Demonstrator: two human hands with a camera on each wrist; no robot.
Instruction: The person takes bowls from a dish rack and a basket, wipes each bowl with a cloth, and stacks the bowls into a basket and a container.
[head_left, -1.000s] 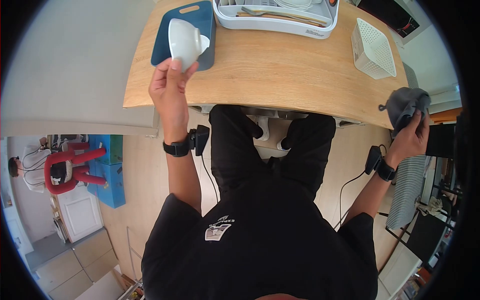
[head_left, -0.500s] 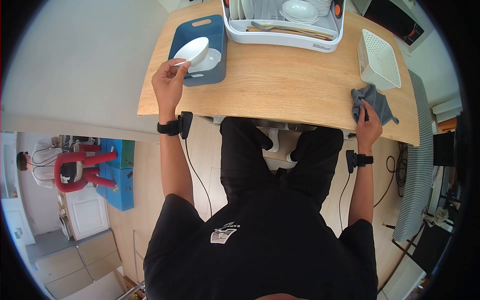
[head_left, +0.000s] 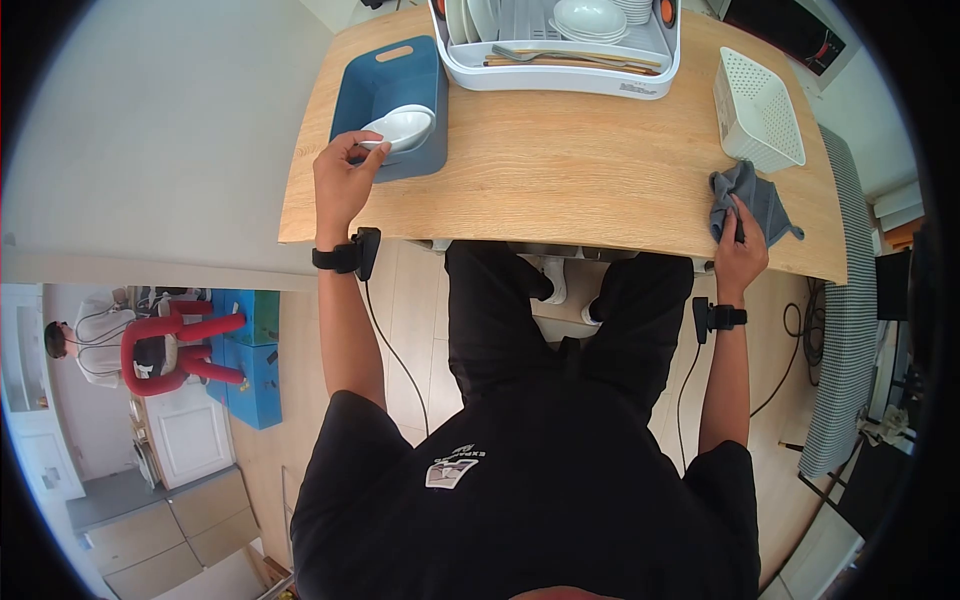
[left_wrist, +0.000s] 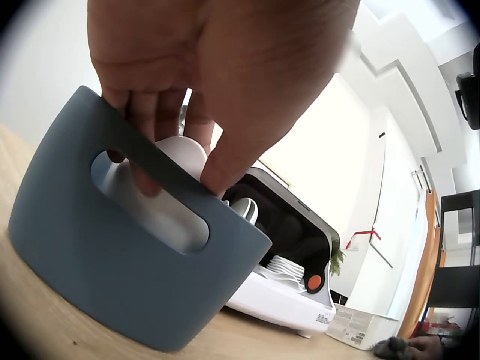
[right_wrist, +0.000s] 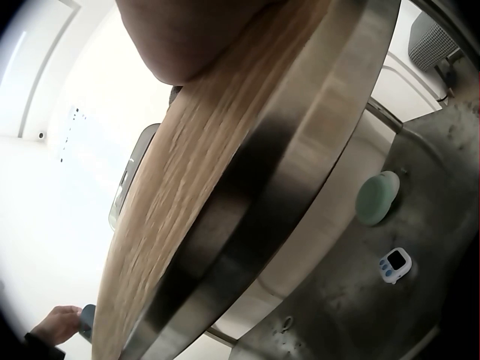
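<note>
My left hand (head_left: 345, 185) pinches the rim of a white bowl (head_left: 398, 130) between thumb and fingers, low inside the blue bin (head_left: 385, 85) at the table's left. Another white rim shows right behind the held bowl. From the left wrist view, the bowl (left_wrist: 169, 217) appears through the bin's handle slot, with the fingers reaching over the edge. On the right, my right hand (head_left: 740, 262) grips a crumpled grey cloth (head_left: 765, 208) lying near the table's front edge. The right wrist view shows only part of that hand; the cloth there is mostly hidden.
A white dish rack (head_left: 560, 78) with plates, bowls, chopsticks and a fork stands at the back. Just behind the cloth is a white perforated basket (head_left: 757, 115). A microwave (head_left: 785, 38) sits beyond it. Cables trail from both wrists; another person sits far left.
The left hand has lowered and tilted the bowl down into the blue bin. The right hand has brought the grey cloth from beyond the table's right edge onto the tabletop.
</note>
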